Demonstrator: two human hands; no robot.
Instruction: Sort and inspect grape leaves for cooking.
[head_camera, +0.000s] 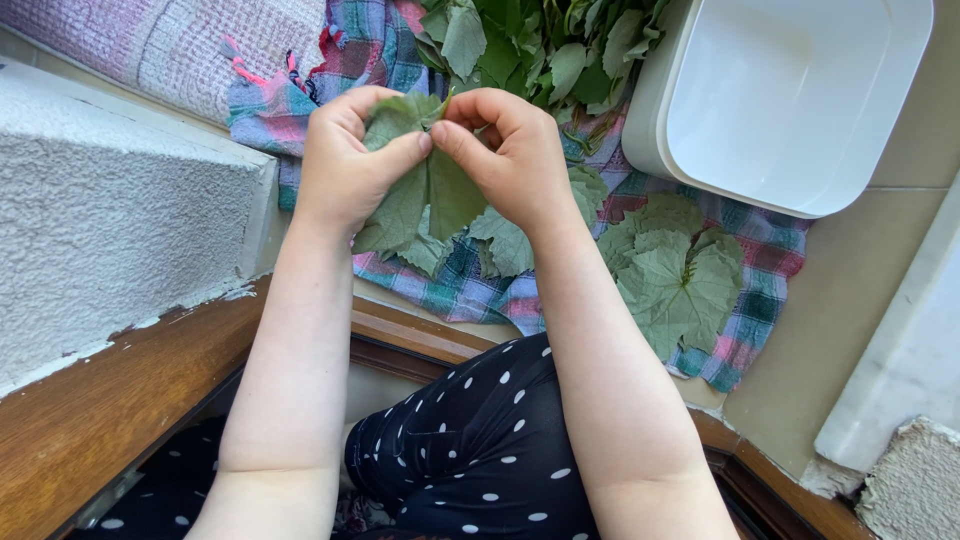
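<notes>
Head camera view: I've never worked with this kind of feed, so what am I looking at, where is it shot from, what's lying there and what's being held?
There is no machine: a person wears one camera on the head, looking down at two bare hands. The left hand and right hand together pinch a broad green leaf near its top. Below lies a plaid woven cloth with a flat stack of similar green leaves on the right, a heap of loose green leaves above, and an empty white rectangular plastic tub. The person's lap, in dark dotted fabric, shows at the bottom.

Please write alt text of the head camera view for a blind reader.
Both hands, left hand and right hand, pinch one green leaf above a plaid cloth. A leaf stack lies right, beside a white tub.
</notes>
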